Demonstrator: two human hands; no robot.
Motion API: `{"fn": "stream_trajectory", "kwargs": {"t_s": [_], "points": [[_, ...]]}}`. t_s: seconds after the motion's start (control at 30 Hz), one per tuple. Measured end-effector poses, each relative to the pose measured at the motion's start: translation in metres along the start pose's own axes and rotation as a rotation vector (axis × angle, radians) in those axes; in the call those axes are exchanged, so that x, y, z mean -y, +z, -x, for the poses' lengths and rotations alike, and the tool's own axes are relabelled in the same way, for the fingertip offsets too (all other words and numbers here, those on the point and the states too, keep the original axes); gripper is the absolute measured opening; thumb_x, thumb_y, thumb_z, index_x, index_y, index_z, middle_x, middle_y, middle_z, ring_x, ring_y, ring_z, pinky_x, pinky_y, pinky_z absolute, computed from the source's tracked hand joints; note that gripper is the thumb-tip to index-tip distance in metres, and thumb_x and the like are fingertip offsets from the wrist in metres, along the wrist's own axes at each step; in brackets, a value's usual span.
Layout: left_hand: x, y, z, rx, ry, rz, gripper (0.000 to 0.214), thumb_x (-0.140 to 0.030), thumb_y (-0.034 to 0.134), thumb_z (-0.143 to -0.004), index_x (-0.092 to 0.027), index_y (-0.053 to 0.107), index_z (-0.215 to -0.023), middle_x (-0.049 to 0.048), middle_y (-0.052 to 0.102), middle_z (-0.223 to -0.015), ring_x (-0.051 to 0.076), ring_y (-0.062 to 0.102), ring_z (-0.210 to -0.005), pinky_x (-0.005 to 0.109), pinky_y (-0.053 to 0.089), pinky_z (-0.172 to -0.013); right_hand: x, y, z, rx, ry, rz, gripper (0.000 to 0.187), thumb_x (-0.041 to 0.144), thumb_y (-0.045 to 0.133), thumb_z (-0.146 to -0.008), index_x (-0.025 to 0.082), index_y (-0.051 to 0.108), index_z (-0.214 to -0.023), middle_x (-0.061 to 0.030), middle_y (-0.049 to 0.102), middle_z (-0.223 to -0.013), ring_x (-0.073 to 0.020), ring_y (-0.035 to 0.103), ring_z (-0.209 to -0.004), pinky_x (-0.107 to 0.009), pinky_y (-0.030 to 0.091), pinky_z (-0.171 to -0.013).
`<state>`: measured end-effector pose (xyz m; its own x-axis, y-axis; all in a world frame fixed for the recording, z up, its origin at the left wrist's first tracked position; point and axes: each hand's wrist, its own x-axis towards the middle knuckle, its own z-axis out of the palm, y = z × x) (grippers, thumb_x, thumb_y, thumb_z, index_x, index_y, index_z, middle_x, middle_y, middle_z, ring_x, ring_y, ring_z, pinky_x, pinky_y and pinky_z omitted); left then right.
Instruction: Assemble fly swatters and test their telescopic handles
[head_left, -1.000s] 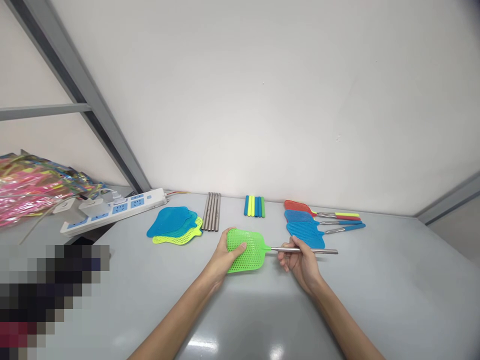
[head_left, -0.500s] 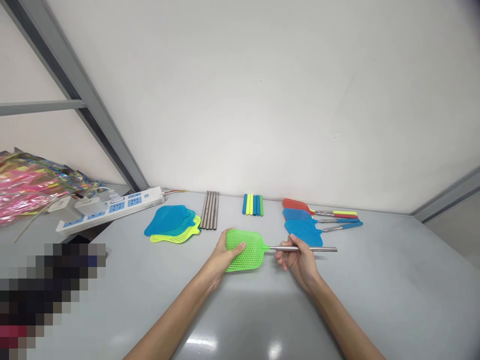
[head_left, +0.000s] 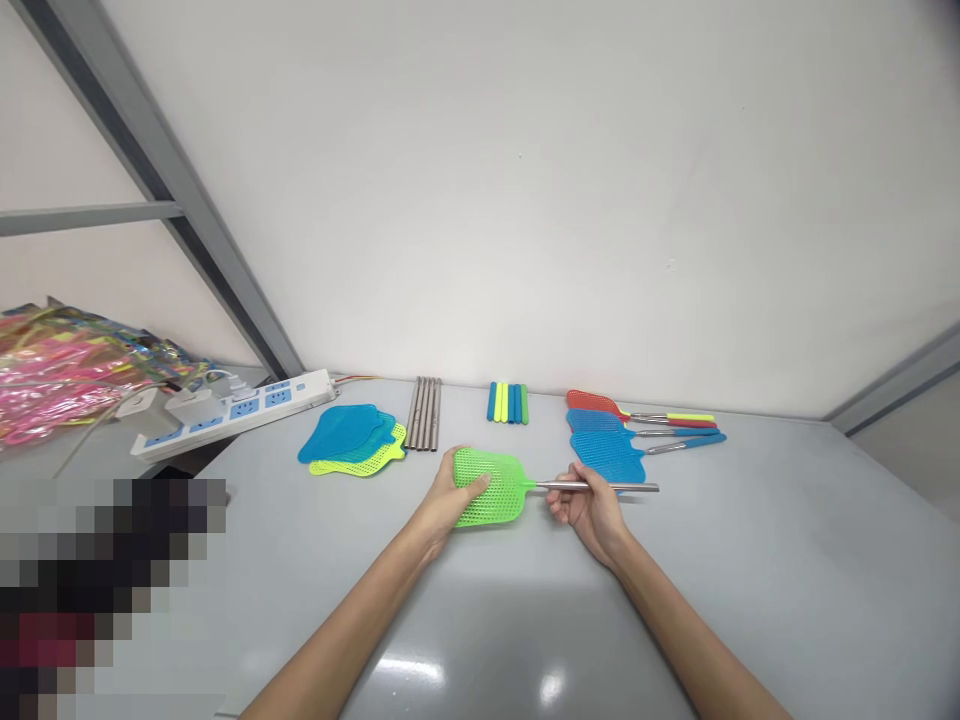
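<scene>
My left hand (head_left: 450,502) grips a bright green perforated fly swatter head (head_left: 495,490), thumb on top and fingers underneath. From the head's neck a metal rod (head_left: 637,487) runs to the right. My right hand (head_left: 589,505) is closed around that rod, pinching it between thumb and fingers a short way from the neck. Just beyond the right hand lie fly swatters (head_left: 607,455) with blue and red heads and coloured grips. Behind my left hand are loose blue and yellow swatter heads (head_left: 349,435), stacked and overlapping.
Several metal rods (head_left: 424,412) lie side by side near the wall. Right of them is a row of blue, yellow and green grip sleeves (head_left: 508,403). A white power strip (head_left: 247,405) with plugs sits at the left, beside plastic-wrapped packages (head_left: 67,375). A blurred patch covers the lower left.
The view has shifted slightly. My right hand has moved a little toward the neck of the green head, and the rod's far end sits nearer. Both hands keep their hold.
</scene>
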<state>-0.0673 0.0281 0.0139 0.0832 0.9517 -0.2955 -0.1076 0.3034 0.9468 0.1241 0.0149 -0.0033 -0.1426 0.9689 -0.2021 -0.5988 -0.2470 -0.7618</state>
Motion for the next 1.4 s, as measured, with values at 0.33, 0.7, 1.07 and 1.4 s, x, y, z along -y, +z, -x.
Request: {"fn": "stream_trajectory", "kwargs": {"t_s": [0.33, 0.7, 1.07, 1.4], "points": [[0.003, -0.004, -0.008, 0.0, 0.091, 0.003, 0.054, -0.032, 0.063, -0.061, -0.024, 0.039, -0.108, 0.005, 0.055, -0.096, 0.016, 0.055, -0.082, 0.03, 0.043, -0.073, 0.004, -0.002, -0.002, 0.05, 0.019, -0.01, 0.026, 0.034, 0.04, -0.076, 0.016, 0.05, -0.061, -0.0083, 0.06, -0.056, -0.0143, 0.051, -0.047, -0.022, 0.034, -0.04], [0.003, -0.001, -0.007, 0.007, 0.08, 0.041, 0.057, -0.034, 0.063, -0.06, -0.024, 0.038, -0.11, 0.0055, 0.056, -0.097, 0.017, 0.056, -0.083, 0.029, 0.045, -0.071, 0.007, 0.0, -0.001, 0.029, 0.007, 0.028, 0.026, 0.033, 0.042, -0.075, 0.014, 0.053, -0.062, -0.0064, 0.059, -0.053, -0.012, 0.049, -0.044, -0.02, 0.032, -0.038], [-0.001, 0.007, 0.0, 0.064, 0.104, 0.059, 0.046, -0.033, 0.066, -0.057, -0.016, 0.05, -0.096, 0.0098, 0.058, -0.098, 0.021, 0.056, -0.085, 0.035, 0.044, -0.075, 0.008, -0.001, -0.003, -0.014, -0.011, 0.013, 0.026, 0.033, 0.044, -0.075, 0.014, 0.053, -0.059, -0.0066, 0.059, -0.053, -0.0116, 0.049, -0.045, -0.021, 0.034, -0.039], [0.002, 0.01, 0.004, -0.005, 0.199, -0.091, 0.047, -0.032, 0.062, -0.061, -0.017, 0.045, -0.102, 0.0086, 0.057, -0.1, 0.019, 0.054, -0.09, 0.034, 0.041, -0.08, 0.004, 0.001, -0.004, -0.024, 0.02, -0.069, 0.021, 0.032, 0.046, -0.074, 0.017, 0.047, -0.059, -0.0024, 0.056, -0.053, -0.0119, 0.052, -0.049, -0.021, 0.036, -0.041]]}}
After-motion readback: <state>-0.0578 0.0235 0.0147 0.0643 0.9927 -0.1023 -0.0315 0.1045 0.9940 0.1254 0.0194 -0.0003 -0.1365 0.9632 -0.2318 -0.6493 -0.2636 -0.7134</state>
